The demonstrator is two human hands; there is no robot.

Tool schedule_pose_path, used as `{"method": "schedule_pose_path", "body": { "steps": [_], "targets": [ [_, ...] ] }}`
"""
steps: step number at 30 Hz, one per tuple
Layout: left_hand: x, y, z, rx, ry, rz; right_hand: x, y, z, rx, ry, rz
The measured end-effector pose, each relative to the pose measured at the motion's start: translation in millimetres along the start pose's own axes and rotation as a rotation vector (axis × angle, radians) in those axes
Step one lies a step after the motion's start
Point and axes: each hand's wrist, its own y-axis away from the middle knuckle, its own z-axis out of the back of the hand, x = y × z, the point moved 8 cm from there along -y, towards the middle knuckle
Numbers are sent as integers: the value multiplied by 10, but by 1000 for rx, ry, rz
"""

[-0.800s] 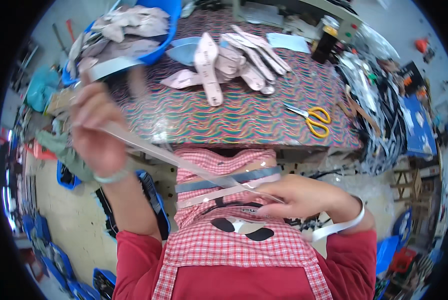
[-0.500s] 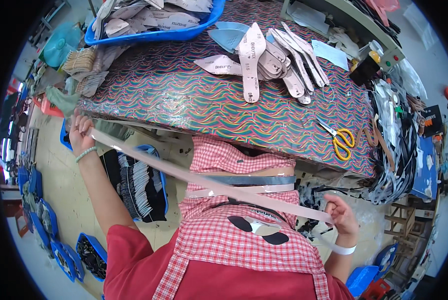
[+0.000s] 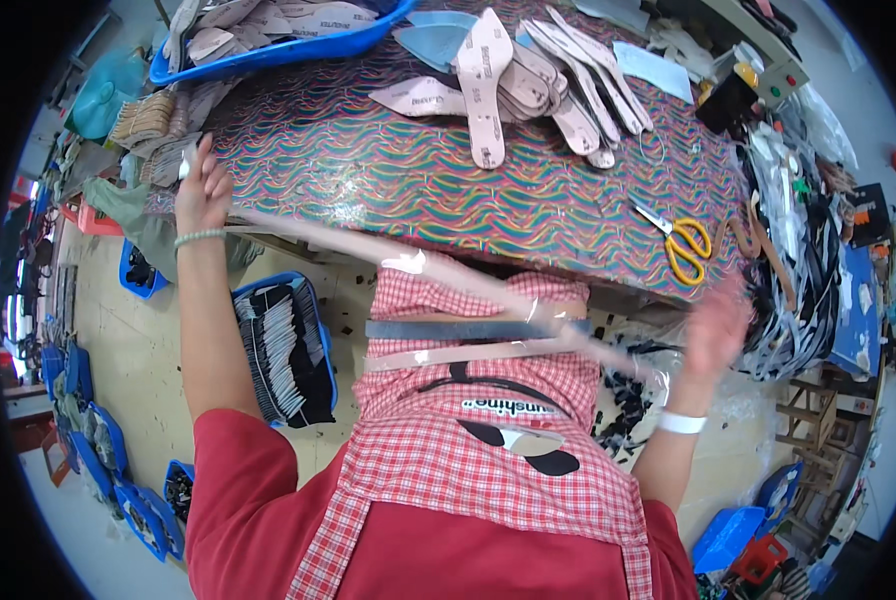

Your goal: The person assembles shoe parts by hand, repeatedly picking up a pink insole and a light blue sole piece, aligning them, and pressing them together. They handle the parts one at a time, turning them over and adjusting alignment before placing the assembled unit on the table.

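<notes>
A long pale pink strip (image 3: 448, 275) slants across my lap, blurred, with shiny clear bits along it. Its left end lies close to the wrist of my left hand (image 3: 206, 190), which is raised at the table's left corner with fingers curled. A small white bit (image 3: 186, 162) shows at those fingertips; what it is I cannot make out. My right hand (image 3: 720, 325), smeared by motion, is up near the table's right front edge. The strip's right end hangs below it, seemingly apart. Beige, grey-blue (image 3: 438, 329) and pinkish strips lie across my checked apron (image 3: 508, 470).
The patterned table (image 3: 318, 170) bears pink insole-shaped pieces (image 3: 485, 80), a blue tray (image 3: 298, 52) of more pieces and yellow-handled scissors (image 3: 686, 245). Dark and clear strips (image 3: 808, 250) hang at the right. A blue basket (image 3: 328, 370) of stacked pieces stands on the floor.
Both hands have moved up, the left also slightly rightward. The strip, stretched between them before, has sagged onto my lap, its right end away from my right hand. The view has shifted slightly.
</notes>
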Motion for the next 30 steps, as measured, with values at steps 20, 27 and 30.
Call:
{"method": "schedule_pose_path", "body": {
  "steps": [20, 27, 30],
  "targets": [
    [1341, 1748, -2767, 670, -59, 572, 526, -204, -1334, 628, -420, -407],
    [2129, 2215, -3133, 934, 50, 935, 1145, -738, -2435, 1080, -1215, -488],
    [2221, 2238, -3113, 1035, 251, 1008, 1189, -673, -2451, 1199, -1155, -334]
  ]
}}
